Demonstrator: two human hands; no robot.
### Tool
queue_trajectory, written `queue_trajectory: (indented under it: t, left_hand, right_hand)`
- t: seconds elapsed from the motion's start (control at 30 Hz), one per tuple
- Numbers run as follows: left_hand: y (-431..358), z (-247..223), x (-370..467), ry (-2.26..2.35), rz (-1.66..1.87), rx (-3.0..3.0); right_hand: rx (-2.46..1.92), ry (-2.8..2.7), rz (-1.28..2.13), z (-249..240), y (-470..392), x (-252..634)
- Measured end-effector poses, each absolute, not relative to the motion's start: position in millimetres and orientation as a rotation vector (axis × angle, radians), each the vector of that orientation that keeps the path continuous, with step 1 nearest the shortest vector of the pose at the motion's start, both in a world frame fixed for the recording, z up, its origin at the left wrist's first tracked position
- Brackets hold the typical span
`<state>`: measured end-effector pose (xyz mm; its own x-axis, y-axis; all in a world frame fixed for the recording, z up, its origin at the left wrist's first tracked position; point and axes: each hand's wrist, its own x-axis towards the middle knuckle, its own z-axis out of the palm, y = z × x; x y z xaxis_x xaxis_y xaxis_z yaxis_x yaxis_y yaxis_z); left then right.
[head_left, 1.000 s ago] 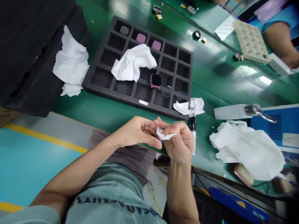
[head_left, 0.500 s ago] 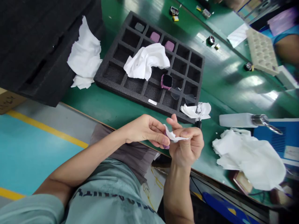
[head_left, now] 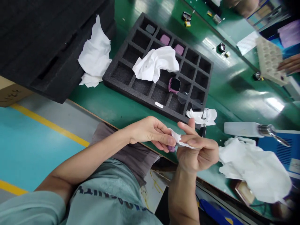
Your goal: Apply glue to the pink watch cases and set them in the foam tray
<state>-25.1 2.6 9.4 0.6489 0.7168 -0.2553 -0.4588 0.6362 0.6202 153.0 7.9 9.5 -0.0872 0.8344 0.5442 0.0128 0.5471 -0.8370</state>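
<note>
Between the thumb and fingers of my left hand (head_left: 156,132) is a small purple watch case (head_left: 171,149), mostly covered by the fingers. My right hand (head_left: 198,150) pinches a piece of white wiping cloth (head_left: 179,139) against the case. Beyond both hands lies a black foam tray (head_left: 140,92) with square compartments. On its dividers rests a purple smartwatch (head_left: 174,85) with a dark screen, beside clear film pieces (head_left: 182,97). A crumpled white cloth (head_left: 156,62) covers several compartments. Two purple cases (head_left: 165,39) and a dark one (head_left: 150,29) sit in the far row.
Black foam blocks (head_left: 47,40) stand at the left with a white cloth (head_left: 96,53) against them. On the right are a clear pump bottle (head_left: 242,129), a heap of white cloths (head_left: 255,168) and a blue box (head_left: 280,147). Another person's hand (head_left: 290,64) touches a beige tray (head_left: 269,59).
The view has shifted, so the tray and table sit slightly farther right. My right hand has turned a little, still pinching the cloth at the case. Another person's hand now shows on the beige tray.
</note>
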Motion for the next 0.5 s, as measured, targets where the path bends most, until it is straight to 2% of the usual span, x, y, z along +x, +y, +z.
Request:
queue_trajectory:
  t: [0.5]
  left_hand:
    - [1.7,8.7,-27.0,0.515,0.735,0.579]
  right_hand:
    - [-0.726,-1.72,0.625,10.5,6.3,168.8]
